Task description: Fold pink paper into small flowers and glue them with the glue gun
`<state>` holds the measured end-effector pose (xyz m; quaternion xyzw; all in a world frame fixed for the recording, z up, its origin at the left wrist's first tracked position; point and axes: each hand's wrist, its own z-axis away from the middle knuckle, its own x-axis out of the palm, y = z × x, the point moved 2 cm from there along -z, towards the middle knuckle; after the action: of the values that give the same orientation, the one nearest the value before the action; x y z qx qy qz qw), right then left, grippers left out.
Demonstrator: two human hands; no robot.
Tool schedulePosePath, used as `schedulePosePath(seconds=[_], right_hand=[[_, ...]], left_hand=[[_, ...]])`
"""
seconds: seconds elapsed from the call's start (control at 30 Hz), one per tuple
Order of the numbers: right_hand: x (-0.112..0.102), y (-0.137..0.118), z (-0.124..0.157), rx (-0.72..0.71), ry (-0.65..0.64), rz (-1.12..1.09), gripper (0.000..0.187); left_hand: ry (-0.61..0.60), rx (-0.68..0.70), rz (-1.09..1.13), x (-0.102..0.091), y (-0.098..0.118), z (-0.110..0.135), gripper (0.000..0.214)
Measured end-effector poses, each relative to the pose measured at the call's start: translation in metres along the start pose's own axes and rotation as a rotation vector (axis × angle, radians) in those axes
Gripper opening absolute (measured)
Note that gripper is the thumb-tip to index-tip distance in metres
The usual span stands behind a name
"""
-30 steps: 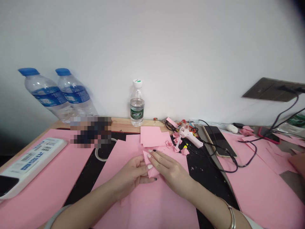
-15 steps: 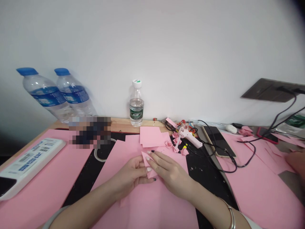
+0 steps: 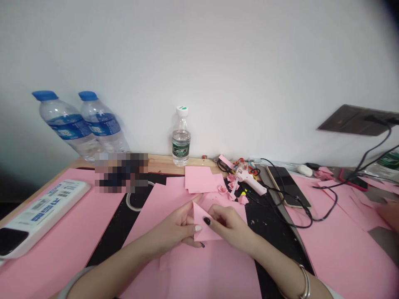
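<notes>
A folded piece of pink paper (image 3: pixel 204 227), roughly triangular, stands tilted between my two hands. My left hand (image 3: pixel 174 228) holds it from the left, with the fingers bent around its edge. My right hand (image 3: pixel 227 226) pinches it from the right, and its fingertips hide part of the fold. Under both hands lies a large pink paper sheet (image 3: pixel 187 270). Beyond them are loose pink paper squares (image 3: pixel 199 179) and small pink paper roses (image 3: pixel 222 189).
A white-and-pink hot glue gun (image 3: pixel 249 185) lies among black cables. A smartphone (image 3: pixel 288 187) and pink sheets lie to the right. A power strip (image 3: pixel 43 211) sits left, with water bottles (image 3: pixel 181 143) by the wall. Another person's hand (image 3: pixel 389 214) enters at the right edge.
My right hand has curled and moved onto the paper's right side, from lying flat across it. The paper now shows more broadly between my hands. The view has shifted slightly.
</notes>
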<state>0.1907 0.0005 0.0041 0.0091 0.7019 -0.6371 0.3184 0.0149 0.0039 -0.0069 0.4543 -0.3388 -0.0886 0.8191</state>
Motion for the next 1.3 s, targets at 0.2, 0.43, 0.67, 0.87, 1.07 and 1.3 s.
schedulePosePath(seconds=[0.2, 0.43, 0.67, 0.87, 1.07, 1.3], right_hand=[[0.001, 0.003, -0.002, 0.028, 0.075, -0.024, 0.031], [-0.001, 0.005, 0.001, 0.025, 0.267, 0.035, 0.03], [0.004, 0.005, 0.004, 0.002, 0.264, 0.106, 0.027], [0.004, 0.008, 0.003, 0.006, 0.251, 0.136, 0.024], [0.006, 0.012, 0.005, -0.012, 0.266, 0.205, 0.027], [0.008, 0.009, 0.004, -0.039, 0.206, 0.184, 0.025]], left_hand=[[0.053, -0.015, -0.055, -0.002, -0.004, -0.004, 0.059], [0.234, 0.113, -0.264, 0.0, -0.001, -0.003, 0.034], [0.242, 0.217, -0.444, 0.004, 0.0, 0.001, 0.009], [0.245, 0.234, -0.416, 0.002, -0.001, 0.0, 0.006], [0.268, 0.235, -0.437, 0.003, 0.001, 0.002, 0.01], [0.304, 0.236, -0.409, 0.004, 0.003, 0.003, 0.011]])
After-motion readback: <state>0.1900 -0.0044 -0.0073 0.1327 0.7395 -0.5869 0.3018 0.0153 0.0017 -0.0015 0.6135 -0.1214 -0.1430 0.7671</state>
